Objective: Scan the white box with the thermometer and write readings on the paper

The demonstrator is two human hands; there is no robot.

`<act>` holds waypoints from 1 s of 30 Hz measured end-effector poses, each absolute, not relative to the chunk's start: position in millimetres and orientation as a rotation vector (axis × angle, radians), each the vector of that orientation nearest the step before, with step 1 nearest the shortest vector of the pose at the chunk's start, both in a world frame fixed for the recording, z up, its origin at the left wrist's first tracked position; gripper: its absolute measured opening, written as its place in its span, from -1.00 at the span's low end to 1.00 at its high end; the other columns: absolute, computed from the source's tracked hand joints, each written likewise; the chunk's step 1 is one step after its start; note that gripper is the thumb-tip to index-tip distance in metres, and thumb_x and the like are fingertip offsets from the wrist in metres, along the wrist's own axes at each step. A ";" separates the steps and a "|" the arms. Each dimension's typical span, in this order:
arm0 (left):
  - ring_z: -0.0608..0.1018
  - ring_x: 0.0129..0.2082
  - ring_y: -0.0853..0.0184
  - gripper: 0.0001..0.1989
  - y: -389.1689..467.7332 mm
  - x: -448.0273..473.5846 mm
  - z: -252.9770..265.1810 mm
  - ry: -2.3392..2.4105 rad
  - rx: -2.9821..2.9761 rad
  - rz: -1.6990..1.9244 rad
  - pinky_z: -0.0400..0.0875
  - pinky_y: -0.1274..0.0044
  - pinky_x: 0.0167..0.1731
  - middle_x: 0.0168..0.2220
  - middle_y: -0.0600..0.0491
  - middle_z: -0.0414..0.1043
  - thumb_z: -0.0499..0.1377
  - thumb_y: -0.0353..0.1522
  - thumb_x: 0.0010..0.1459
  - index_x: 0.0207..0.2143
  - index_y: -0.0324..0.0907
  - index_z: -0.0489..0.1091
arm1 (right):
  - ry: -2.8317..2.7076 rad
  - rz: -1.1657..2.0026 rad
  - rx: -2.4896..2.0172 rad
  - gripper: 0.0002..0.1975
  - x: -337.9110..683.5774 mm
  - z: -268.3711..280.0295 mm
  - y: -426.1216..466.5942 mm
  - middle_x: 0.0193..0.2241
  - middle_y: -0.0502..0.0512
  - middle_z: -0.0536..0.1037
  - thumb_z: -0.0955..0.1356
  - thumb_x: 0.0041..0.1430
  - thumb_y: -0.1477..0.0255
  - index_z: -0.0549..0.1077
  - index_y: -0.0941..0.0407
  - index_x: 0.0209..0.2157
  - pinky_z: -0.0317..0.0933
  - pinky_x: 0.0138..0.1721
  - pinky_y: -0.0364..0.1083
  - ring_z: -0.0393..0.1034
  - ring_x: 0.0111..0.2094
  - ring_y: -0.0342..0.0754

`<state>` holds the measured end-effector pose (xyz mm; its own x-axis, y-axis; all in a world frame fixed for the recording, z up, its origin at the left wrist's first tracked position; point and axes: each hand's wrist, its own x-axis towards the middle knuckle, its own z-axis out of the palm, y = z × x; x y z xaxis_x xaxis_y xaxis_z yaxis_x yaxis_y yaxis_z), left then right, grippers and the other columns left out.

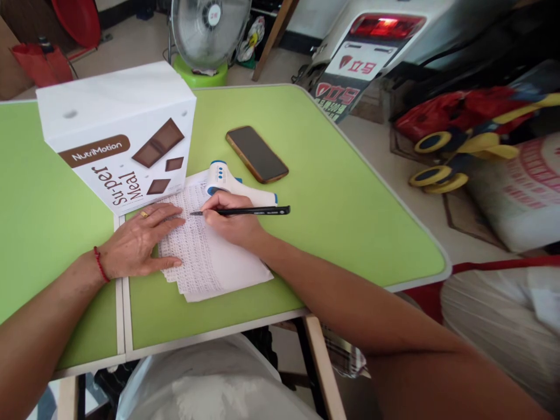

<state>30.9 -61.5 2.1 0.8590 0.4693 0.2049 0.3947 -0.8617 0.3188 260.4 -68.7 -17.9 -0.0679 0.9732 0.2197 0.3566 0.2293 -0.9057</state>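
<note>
- The pen (266, 210), slim, black and smooth, is slanting across the upper part of the paper (205, 256), its pointed tip meeting or nearly meeting the writing.
- The paper is lying near the tabletop's near edge, just right of the pale seam (123, 315); its thin white sheets are stacking unevenly, with dense handwritten rows on the left and a bare stretch on the right.
- The tabletop (350, 216) is showing smooth green with a pale rim.
- The box (125, 125), white, flat-sided and printed brown, is standing over the seam, hiding part of the tabletop's far left.
- The thermometer (238, 186), rounded white and blue plastic, is lying past the right hand (231, 224), which is partly covering it.
- The phone (257, 153) is lying face up towards the far edge.
- Beyond that edge, a fan (210, 26) is standing; a scooter (367, 61) is standing past the far right corner.
- The right hand is pinching the pen between thumb and fingers, its forearm crossing the near edge.
- The left hand (135, 242) is lying palm down, thumb spreading away, fingertips resting on the paper.
</note>
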 end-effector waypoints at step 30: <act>0.36 0.15 0.02 -0.55 -63.0 29.1 4.5 0.631 2.788 0.606 0.39 0.14 0.09 0.08 -0.18 0.35 0.15 -0.12 0.24 0.05 -0.21 0.33 | -2.145 0.342 -1.010 -0.83 278.0 -10.5 -67.2 -0.36 0.09 0.52 0.23 0.18 0.52 0.46 0.08 -0.30 0.29 -0.26 -0.08 0.39 -0.33 -0.09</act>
<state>29.1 -63.0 4.5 0.8230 0.4522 0.3438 0.3619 -0.8839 0.2963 278.0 -67.2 -10.5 -0.4257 0.7518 0.5036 0.5580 0.6562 -0.5080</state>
